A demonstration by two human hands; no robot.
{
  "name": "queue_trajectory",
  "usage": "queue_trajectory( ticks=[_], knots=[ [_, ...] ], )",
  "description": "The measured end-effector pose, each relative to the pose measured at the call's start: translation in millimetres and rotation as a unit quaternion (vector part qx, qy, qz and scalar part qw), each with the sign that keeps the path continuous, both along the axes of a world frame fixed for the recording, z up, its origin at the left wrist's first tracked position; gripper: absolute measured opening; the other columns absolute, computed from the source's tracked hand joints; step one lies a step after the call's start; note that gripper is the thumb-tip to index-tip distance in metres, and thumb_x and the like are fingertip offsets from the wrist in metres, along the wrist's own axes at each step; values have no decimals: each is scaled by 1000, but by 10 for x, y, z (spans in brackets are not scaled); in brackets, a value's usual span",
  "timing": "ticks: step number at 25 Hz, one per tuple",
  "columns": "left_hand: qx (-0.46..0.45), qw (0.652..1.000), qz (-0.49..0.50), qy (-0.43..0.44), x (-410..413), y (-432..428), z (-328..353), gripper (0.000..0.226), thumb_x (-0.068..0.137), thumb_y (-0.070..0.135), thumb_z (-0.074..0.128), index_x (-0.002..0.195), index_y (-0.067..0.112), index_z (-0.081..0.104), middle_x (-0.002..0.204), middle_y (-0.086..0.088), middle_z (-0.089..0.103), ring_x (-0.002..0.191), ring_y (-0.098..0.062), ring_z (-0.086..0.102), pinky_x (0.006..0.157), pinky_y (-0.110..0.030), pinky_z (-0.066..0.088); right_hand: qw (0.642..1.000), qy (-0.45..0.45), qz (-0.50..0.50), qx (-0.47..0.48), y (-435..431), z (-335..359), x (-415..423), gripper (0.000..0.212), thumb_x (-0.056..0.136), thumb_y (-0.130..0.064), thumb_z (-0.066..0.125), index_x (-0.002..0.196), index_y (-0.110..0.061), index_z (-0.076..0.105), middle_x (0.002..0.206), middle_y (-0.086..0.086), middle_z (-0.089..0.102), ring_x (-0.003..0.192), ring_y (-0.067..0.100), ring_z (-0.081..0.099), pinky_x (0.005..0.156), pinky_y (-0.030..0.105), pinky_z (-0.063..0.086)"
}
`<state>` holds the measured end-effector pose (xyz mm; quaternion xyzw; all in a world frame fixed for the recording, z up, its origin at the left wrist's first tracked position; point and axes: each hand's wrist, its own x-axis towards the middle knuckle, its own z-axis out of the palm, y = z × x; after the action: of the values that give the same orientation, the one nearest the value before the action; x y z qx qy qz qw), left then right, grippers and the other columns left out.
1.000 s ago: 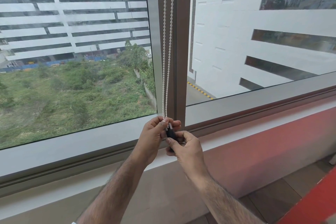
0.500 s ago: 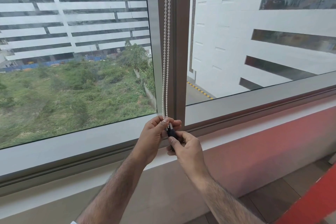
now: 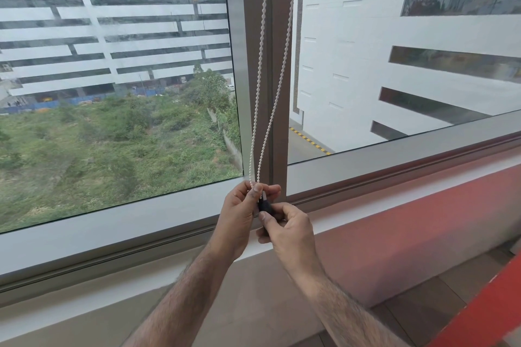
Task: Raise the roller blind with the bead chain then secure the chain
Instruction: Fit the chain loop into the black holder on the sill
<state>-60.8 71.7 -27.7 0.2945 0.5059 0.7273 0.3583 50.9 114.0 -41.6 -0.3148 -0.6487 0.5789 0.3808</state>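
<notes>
A white bead chain (image 3: 260, 65) hangs in two strands down the brown window mullion (image 3: 277, 79). The strands spread apart at the top and meet at the bottom. My left hand (image 3: 239, 214) pinches the chain's lower end between thumb and fingers. Just below it, my right hand (image 3: 287, 231) grips a small black chain holder (image 3: 265, 205) at the window sill. The roller blind itself is out of view above the frame's top.
Grey window frame (image 3: 141, 222) runs along the bottom of both panes. Below it lie a pale ledge and a red wall band (image 3: 408, 220). A tiled floor (image 3: 439, 290) shows at the lower right, with a red surface at the corner.
The right strand of the chain has swung out to the right at the top, so the two strands now spread apart. Both hands stay at the chain's lower end.
</notes>
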Motion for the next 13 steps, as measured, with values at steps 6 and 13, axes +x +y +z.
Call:
queue_trajectory(
  ticks=[6,13],
  knots=[
    [-2,999,24,-26,8,32,29,19,106,19,54,112,2,61,111,-16,79,108,-29,76,99,-64,51,997,-37,-33,53,45,0,-42,5,87,-21,77,88,-17,74,72,4,75,60,20,73,62,40,63],
    [3,996,5,-84,22,31,91,18,107,17,50,96,9,61,110,-15,80,102,-24,78,74,-45,62,1000,-19,15,10,78,69,-9,8,95,-15,70,98,-11,75,82,13,78,66,22,77,63,36,66]
  ],
)
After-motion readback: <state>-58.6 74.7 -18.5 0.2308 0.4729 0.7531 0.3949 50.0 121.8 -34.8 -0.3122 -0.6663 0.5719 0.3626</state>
